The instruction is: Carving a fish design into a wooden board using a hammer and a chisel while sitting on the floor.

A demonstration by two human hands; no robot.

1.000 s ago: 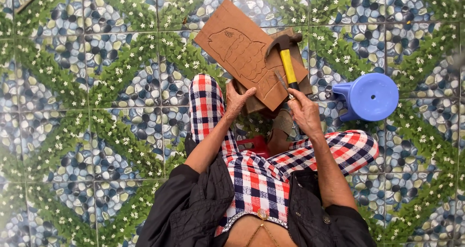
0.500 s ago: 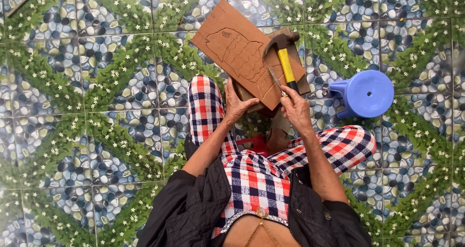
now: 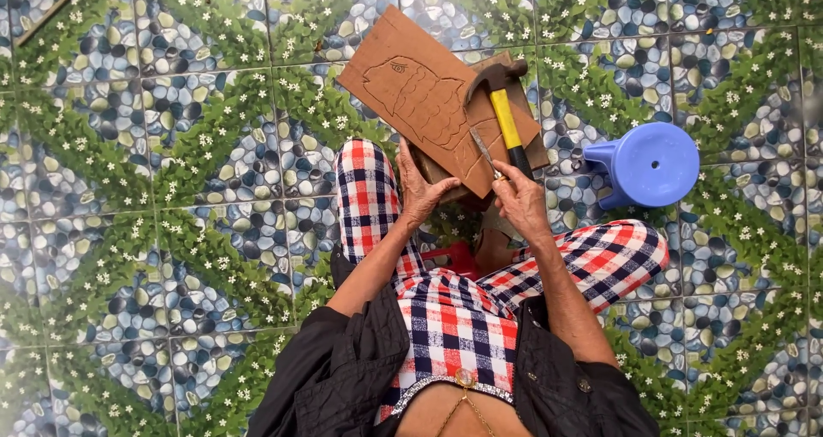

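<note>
The left hand point(image 3: 422, 190) lies half-open against the near edge of a brown wooden board point(image 3: 429, 98) carved with a fish outline, steadying it. The right hand point(image 3: 520, 198) closes around a thin metal chisel point(image 3: 483, 151), its tip on the board. A yellow-handled hammer point(image 3: 504, 111) rests on the board. A blue plastic stool point(image 3: 647, 164) stands nearby on the patterned tile floor point(image 3: 171, 188).

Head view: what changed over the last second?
Little. The right hand shifted slightly on the hammer and the thin chisel, both resting on the carved wooden board. The left hand stays on the board's near edge. The blue stool is unmoved.
</note>
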